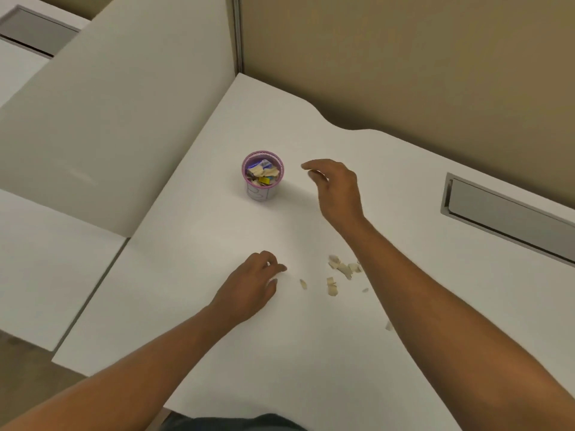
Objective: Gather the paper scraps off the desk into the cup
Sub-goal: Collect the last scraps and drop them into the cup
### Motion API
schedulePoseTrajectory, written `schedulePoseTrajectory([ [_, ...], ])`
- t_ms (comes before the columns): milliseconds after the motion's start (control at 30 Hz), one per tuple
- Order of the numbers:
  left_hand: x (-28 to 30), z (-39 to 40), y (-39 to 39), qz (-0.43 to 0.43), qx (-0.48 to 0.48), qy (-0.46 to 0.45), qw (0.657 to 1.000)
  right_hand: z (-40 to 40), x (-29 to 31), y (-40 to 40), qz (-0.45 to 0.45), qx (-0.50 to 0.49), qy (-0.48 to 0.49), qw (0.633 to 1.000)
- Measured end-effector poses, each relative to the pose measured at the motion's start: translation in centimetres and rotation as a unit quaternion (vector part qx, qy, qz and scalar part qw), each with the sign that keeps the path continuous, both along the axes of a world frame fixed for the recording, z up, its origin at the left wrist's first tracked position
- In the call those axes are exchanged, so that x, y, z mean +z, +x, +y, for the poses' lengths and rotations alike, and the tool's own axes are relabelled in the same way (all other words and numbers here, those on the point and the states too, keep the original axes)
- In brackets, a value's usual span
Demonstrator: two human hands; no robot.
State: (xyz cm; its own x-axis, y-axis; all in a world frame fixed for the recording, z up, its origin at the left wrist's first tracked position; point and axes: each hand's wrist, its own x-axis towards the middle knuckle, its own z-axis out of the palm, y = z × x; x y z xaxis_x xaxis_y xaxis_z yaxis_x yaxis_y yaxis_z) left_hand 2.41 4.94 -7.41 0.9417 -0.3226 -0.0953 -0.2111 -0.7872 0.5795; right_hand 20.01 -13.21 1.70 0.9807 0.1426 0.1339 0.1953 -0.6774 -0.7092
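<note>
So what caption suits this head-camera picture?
Right hand hovers beside the scrap-filled cup; left hand rests near paper scraps left on the desk.

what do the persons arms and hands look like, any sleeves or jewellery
Both forearms are bare up to the frame edge, with no sleeves in view. The left hand and right hand show no gloves, rings, watch or bracelets. A strip of dark clothing shows at the bottom edge.

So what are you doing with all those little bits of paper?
A person is picking paper scraps off the white desk and putting them in the purple cup, which already holds many. The right hand hovers beside the cup. The left hand rests on the desk near the scraps left.
</note>
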Motion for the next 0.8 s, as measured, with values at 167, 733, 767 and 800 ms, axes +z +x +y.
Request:
schedulePoseTrajectory([
  [167, -0.5, -2.5, 1.6, 0.026, -0.041, 0.013, 0.999, -14.0, -3.8, -7.9, 0.153, -0.091, -0.113, 0.977],
  [733, -0.5, -11.1, 1.7, 0.066, -0.085, 0.002, 0.994, -17.1, -8.5, -23.0, 0.136, -0.100, -0.107, 0.980],
  [767, -0.6, -10.1, 1.0, 0.044, -0.053, 0.033, 0.997, -18.4, -8.4, -24.1, 0.142, -0.167, -0.116, 0.969],
  [800, -0.7, -9.1, 0.3, 0.041, -0.013, 0.058, 0.997, -19.5, -8.4, -25.2, 0.171, -0.224, -0.120, 0.952],
])
